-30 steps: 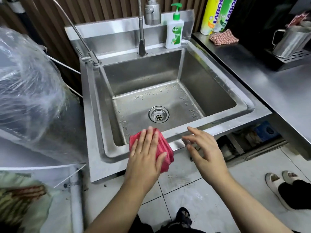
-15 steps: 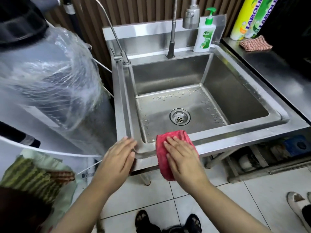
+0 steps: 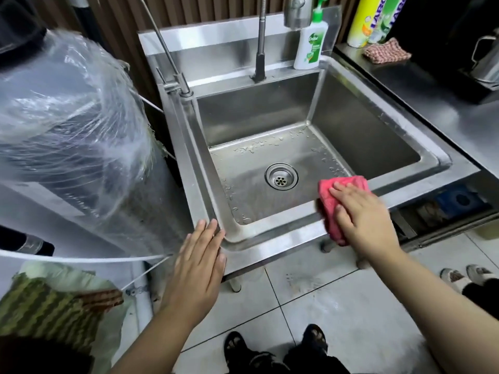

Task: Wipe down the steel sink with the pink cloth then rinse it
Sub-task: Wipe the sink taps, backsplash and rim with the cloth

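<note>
The steel sink (image 3: 270,233) fills the middle of the head view, with a round drain (image 3: 281,176) and water drops on its floor. The pink cloth (image 3: 330,201) is folded over the sink's front rim, toward the right. My right hand (image 3: 361,217) lies flat on the cloth and presses it onto the rim. My left hand (image 3: 198,263) rests flat with fingers together on the rim's front left corner and holds nothing. The faucet (image 3: 260,47) rises at the back; no water runs.
A soap bottle (image 3: 310,41) stands on the back ledge. A large plastic-wrapped cylinder (image 3: 67,125) crowds the left side. On the right, a steel counter (image 3: 432,109) carries a checkered cloth (image 3: 386,51), spray cans and a metal jug. Another person's shoes (image 3: 464,276) are at right.
The cloth passed from my left hand to my right, then slid right along the front rim. My left hand moved to the rim's left corner.
</note>
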The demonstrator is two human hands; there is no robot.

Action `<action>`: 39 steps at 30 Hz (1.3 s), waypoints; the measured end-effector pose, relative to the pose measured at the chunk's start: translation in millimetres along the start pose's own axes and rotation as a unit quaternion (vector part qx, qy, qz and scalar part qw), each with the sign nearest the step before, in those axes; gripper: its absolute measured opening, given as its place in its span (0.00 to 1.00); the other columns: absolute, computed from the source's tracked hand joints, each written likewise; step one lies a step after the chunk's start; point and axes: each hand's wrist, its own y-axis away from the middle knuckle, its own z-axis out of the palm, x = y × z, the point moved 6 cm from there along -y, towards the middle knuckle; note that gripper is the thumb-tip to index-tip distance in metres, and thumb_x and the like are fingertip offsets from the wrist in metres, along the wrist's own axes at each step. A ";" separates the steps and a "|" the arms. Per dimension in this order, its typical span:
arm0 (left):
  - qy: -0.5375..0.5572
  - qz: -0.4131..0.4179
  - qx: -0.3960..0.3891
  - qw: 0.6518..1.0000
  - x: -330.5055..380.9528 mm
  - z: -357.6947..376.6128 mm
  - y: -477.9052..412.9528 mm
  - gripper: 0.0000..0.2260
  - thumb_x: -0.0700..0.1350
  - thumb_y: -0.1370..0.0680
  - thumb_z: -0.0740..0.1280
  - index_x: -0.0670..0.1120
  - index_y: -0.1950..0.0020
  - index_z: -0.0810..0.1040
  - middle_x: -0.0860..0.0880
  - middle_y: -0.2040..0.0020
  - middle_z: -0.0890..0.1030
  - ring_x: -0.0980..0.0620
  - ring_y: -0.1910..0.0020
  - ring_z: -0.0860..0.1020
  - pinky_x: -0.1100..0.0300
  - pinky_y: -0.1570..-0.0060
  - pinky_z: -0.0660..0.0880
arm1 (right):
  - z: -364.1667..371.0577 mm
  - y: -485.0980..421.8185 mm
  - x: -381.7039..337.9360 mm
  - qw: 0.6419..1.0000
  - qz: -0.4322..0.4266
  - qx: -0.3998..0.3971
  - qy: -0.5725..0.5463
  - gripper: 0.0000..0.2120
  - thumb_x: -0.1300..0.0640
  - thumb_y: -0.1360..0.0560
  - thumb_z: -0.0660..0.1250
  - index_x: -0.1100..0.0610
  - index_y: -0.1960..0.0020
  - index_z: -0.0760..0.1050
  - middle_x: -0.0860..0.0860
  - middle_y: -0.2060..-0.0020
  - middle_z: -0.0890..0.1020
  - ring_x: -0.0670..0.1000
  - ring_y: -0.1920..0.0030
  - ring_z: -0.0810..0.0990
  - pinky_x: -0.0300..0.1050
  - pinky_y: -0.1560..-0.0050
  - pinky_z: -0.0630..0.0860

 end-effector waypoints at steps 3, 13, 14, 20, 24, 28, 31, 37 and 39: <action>-0.002 -0.007 0.004 1.000 1.6 -3.8 -3.1 0.24 0.53 0.18 0.45 0.44 0.32 0.71 0.47 0.29 0.69 0.52 0.26 0.56 0.59 0.28 0.48 | 14.8 7.4 -34.1 1.000 0.026 0.008 -0.006 0.22 0.49 0.28 0.55 0.58 0.42 0.79 0.57 0.43 0.81 0.60 0.40 0.77 0.52 0.34 0.63; 0.024 0.127 -0.056 0.990 88.1 21.2 -49.9 0.25 0.55 0.18 0.44 0.44 0.30 0.69 0.48 0.30 0.71 0.54 0.28 0.58 0.56 0.31 0.52 | -22.3 -12.7 75.8 0.999 0.040 0.015 0.005 0.24 0.50 0.25 0.52 0.63 0.42 0.78 0.60 0.43 0.80 0.61 0.41 0.77 0.50 0.35 0.61; 0.024 0.137 -0.062 0.988 93.8 27.7 -53.7 0.26 0.55 0.18 0.43 0.44 0.30 0.69 0.48 0.29 0.70 0.54 0.28 0.59 0.55 0.31 0.53 | -19.5 -16.1 82.6 0.998 0.065 0.017 0.014 0.24 0.51 0.26 0.52 0.62 0.43 0.79 0.60 0.43 0.81 0.61 0.41 0.78 0.50 0.34 0.62; 0.017 0.138 -0.112 0.984 98.8 49.4 -65.7 0.28 0.56 0.19 0.41 0.42 0.30 0.69 0.46 0.29 0.70 0.53 0.28 0.61 0.57 0.32 0.56 | 9.0 9.9 1.2 0.999 -0.021 0.024 -0.019 0.19 0.47 0.24 0.58 0.56 0.41 0.79 0.52 0.42 0.81 0.57 0.40 0.77 0.56 0.35 0.67; 0.028 0.137 -0.117 0.983 103.4 42.8 -64.3 0.26 0.55 0.18 0.42 0.43 0.29 0.67 0.47 0.29 0.70 0.54 0.29 0.59 0.64 0.31 0.49 | -11.9 -12.3 64.9 0.998 -0.063 -0.008 0.010 0.20 0.49 0.22 0.55 0.60 0.41 0.78 0.57 0.43 0.81 0.57 0.41 0.77 0.52 0.34 0.64; 0.029 0.142 -0.117 0.983 102.2 42.8 -66.8 0.26 0.55 0.18 0.43 0.43 0.31 0.70 0.47 0.32 0.73 0.54 0.30 0.62 0.67 0.32 0.50 | -25.0 -30.1 129.1 0.992 0.119 0.025 0.046 0.25 0.48 0.25 0.52 0.60 0.40 0.78 0.58 0.41 0.80 0.62 0.39 0.76 0.53 0.31 0.56; 0.039 0.138 -0.079 0.987 103.7 38.2 -73.8 0.29 0.57 0.19 0.44 0.41 0.37 0.76 0.44 0.38 0.78 0.52 0.34 0.67 0.65 0.34 0.57 | -9.1 -19.6 81.8 0.994 0.088 0.065 0.011 0.20 0.49 0.27 0.58 0.58 0.44 0.80 0.55 0.45 0.82 0.59 0.42 0.78 0.56 0.32 0.62; 0.030 0.107 -0.013 0.994 167.1 48.1 -109.7 0.23 0.55 0.20 0.47 0.46 0.38 0.74 0.48 0.39 0.77 0.49 0.32 0.66 0.54 0.37 0.60 | -14.8 -11.5 87.3 0.996 -0.075 0.032 -0.027 0.19 0.49 0.25 0.58 0.56 0.41 0.79 0.51 0.42 0.81 0.54 0.40 0.75 0.50 0.33 0.60; 0.015 0.113 -0.037 0.993 200.5 69.6 -127.5 0.21 0.54 0.20 0.49 0.47 0.34 0.71 0.49 0.34 0.74 0.51 0.28 0.61 0.56 0.32 0.53 | -28.8 -32.5 152.4 0.999 -0.045 0.015 0.007 0.21 0.49 0.25 0.56 0.58 0.42 0.79 0.54 0.43 0.81 0.56 0.41 0.77 0.49 0.33 0.59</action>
